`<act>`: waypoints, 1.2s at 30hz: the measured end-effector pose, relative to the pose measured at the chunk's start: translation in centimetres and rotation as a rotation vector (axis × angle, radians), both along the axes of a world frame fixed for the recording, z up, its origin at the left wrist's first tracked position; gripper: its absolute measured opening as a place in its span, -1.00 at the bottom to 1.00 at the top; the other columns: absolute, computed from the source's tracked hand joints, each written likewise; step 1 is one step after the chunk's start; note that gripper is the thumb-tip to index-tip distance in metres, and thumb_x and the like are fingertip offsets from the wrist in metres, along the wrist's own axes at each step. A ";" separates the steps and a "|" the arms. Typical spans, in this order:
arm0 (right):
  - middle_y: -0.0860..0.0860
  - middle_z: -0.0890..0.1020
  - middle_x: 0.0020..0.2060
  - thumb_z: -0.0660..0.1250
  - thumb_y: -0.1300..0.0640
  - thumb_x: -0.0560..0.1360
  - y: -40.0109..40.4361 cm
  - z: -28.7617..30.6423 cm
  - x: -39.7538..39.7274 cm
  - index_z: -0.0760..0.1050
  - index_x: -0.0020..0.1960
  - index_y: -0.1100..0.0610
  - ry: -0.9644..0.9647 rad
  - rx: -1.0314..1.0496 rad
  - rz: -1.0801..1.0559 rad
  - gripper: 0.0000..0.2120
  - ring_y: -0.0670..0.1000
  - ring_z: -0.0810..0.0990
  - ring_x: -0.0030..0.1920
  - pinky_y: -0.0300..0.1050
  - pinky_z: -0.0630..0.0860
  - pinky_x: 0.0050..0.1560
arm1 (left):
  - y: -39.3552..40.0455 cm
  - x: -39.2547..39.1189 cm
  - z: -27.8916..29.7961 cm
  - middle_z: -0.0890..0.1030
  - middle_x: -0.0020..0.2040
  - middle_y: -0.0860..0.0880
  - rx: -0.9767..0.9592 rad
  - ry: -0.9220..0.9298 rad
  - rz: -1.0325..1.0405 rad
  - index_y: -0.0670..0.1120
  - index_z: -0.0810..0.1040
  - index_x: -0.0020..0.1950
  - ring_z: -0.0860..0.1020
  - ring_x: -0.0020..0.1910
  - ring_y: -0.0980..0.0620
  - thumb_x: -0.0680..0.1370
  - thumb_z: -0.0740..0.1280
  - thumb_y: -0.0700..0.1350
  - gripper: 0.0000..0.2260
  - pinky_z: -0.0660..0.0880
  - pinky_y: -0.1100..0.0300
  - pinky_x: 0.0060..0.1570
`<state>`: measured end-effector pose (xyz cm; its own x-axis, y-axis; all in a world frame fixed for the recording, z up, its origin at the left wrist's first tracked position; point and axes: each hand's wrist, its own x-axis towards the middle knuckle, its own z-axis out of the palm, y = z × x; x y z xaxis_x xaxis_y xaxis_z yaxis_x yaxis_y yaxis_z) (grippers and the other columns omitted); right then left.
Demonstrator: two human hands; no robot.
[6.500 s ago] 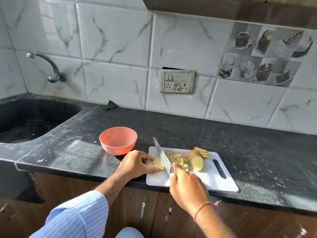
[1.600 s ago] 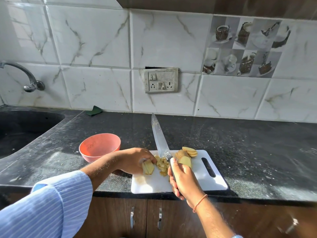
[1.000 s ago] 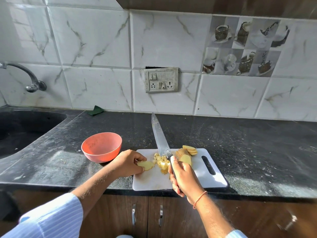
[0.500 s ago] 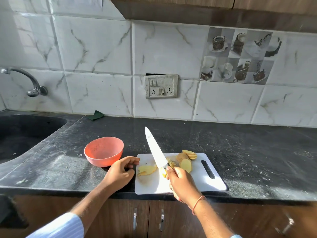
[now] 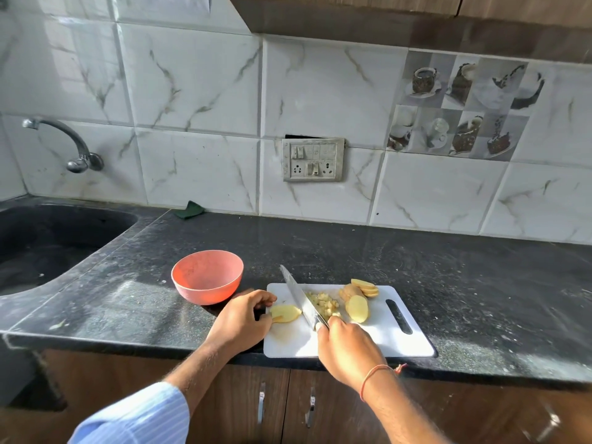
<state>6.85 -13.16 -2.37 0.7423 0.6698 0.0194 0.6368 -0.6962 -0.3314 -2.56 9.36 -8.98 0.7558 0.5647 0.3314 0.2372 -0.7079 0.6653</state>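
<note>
Pale-blue striped cloth of a sleeve (image 5: 137, 415) covers the left forearm at the near edge, above brown wooden cabinet doors (image 5: 240, 405) with metal handles. The right hand (image 5: 347, 347), an orange thread (image 5: 374, 373) round its wrist, is curled tight round the handle of a knife (image 5: 298, 294), and the handle is hidden inside the fist. The long steel blade slants away to the left, its edge down on a white plastic cutting board (image 5: 378, 341) at the front of the counter. Just left of the blade lies a pale yellow potato slice (image 5: 285, 313), flat on the board; the left hand (image 5: 242, 318) pinches its left end with bent fingertips. Right of the blade sit a heap of small diced pieces (image 5: 323, 302), a thick oval cut piece (image 5: 357, 308) and a fanned stack of thin slices (image 5: 365, 287). A coral bowl (image 5: 207, 277) stands just beside the board's left corner. The counter (image 5: 464, 283) is black speckled stone, dusty, with a dark sink (image 5: 48, 238) at the far left. Behind, a green scrap (image 5: 189, 209) lies against white marbled tiles, which carry a metal tap (image 5: 67, 142), a grimy switch plate (image 5: 313, 160) and a panel of printed cups (image 5: 461, 104).
</note>
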 end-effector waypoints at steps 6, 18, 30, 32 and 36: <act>0.09 0.67 0.12 0.01 -0.06 0.74 -0.1 1.0 -0.5 0.51 0.20 0.10 -0.026 -0.006 -0.030 -0.64 0.12 0.59 0.05 -0.06 0.38 -0.06 | -0.6 -0.1 0.2 0.59 0.07 0.29 0.098 -0.008 0.000 0.15 0.66 0.21 0.55 0.10 0.30 0.52 0.34 -0.03 -0.71 0.56 0.29 0.10; 0.14 0.66 0.21 0.02 0.01 0.75 1.2 1.7 -3.5 0.47 0.31 0.16 -0.010 -0.024 -0.037 -0.65 0.17 0.62 0.24 -0.04 0.50 0.11 | -1.0 0.1 0.0 0.47 0.27 0.29 0.258 0.085 -0.016 0.20 0.54 0.40 0.43 0.27 0.20 0.64 0.31 0.15 -0.68 0.54 0.13 0.19; 0.11 0.67 0.19 0.03 -0.01 0.74 0.9 1.5 -3.3 0.47 0.27 0.10 -0.033 0.020 -0.018 -0.69 0.19 0.62 0.23 0.01 0.51 0.14 | -0.4 0.0 -0.2 0.52 0.10 0.30 0.212 0.041 -0.039 0.27 0.63 0.31 0.49 0.12 0.24 0.47 0.34 0.42 -0.52 0.45 0.31 0.03; 0.09 0.68 0.17 0.02 -0.02 0.73 0.6 1.6 -3.5 0.46 0.27 0.05 -0.045 0.051 -0.015 -0.70 0.18 0.62 0.21 0.03 0.52 0.13 | -0.3 0.3 -0.2 0.54 0.09 0.31 0.180 0.037 -0.019 0.29 0.66 0.27 0.51 0.11 0.24 0.44 0.35 0.46 -0.52 0.49 0.28 0.06; 0.07 0.69 0.14 0.01 -0.02 0.73 0.5 1.6 -3.6 0.44 0.35 0.01 -0.077 0.070 0.010 -0.68 0.15 0.65 0.19 0.03 0.58 0.16 | -0.2 0.7 0.0 0.57 0.10 0.31 0.118 0.047 0.010 0.30 0.68 0.24 0.54 0.12 0.26 0.41 0.43 0.44 -0.54 0.52 0.27 0.08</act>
<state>3.24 -12.67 -0.77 0.7303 0.6719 0.1231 0.6689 -0.6669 -0.3284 -1.89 9.20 -8.99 0.7666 0.5318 0.3598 0.2741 -0.7777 0.5657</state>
